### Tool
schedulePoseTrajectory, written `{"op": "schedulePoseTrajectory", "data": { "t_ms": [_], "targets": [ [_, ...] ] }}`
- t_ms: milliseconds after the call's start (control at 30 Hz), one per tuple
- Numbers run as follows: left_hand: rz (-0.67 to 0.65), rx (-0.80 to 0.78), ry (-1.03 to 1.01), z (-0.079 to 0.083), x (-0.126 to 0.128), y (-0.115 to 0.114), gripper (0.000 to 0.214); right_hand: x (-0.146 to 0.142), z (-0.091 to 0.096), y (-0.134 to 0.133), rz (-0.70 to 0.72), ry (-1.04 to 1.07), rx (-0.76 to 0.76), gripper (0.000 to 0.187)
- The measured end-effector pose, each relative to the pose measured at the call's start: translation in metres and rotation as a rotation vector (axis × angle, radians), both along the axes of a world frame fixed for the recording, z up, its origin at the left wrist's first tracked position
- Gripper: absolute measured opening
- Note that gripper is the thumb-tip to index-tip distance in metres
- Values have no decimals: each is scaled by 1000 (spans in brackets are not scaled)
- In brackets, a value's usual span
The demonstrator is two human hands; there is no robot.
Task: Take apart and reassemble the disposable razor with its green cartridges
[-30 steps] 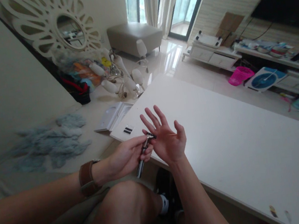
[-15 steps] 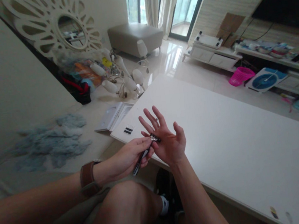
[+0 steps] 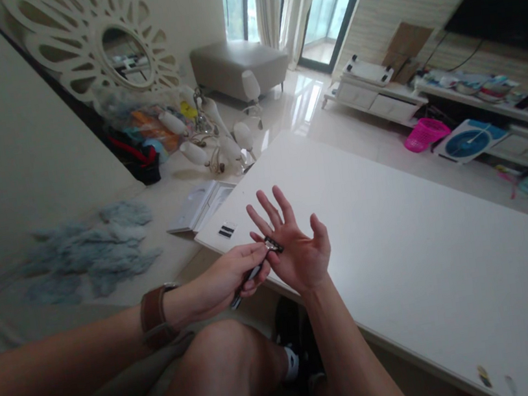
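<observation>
My left hand is closed around a razor with a dark handle and a dark and silvery head. The razor's head lies against the palm of my right hand. That hand is palm up, with its fingers spread and gripping nothing. Both hands are over the near left edge of the white table. A small clear packet with two black strips lies on the tabletop just left of my hands.
An open white box is beside the table's left corner. A chandelier with white shades stands on the floor beyond. Grey-blue cloth lies at left. A small yellow and black item sits near the table's front edge.
My right hand has shifted very slightly to the right. The razor's handle end has moved a little down and left, while its head stays at the right palm.
</observation>
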State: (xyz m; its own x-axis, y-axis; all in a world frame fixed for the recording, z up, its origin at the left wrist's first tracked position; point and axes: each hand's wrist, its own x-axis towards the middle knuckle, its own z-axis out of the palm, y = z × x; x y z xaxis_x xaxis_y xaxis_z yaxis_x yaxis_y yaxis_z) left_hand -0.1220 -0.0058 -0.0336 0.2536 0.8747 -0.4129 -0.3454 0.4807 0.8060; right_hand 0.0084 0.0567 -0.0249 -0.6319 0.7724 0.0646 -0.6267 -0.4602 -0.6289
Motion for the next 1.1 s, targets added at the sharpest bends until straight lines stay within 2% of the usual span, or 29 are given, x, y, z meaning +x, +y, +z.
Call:
{"op": "schedulePoseTrajectory", "data": {
  "t_ms": [267,867,1100],
  "targets": [
    [-13,11,-2,-3,0,0,34,2,-2,1,26,39,-15,65],
    [-10,21,-41,-1,0,0,32,2,-4,2,9,-13,21,67],
    [-22,32,-62,-3,0,0,30,2,-4,3,31,38,-1,66]
  ]
}}
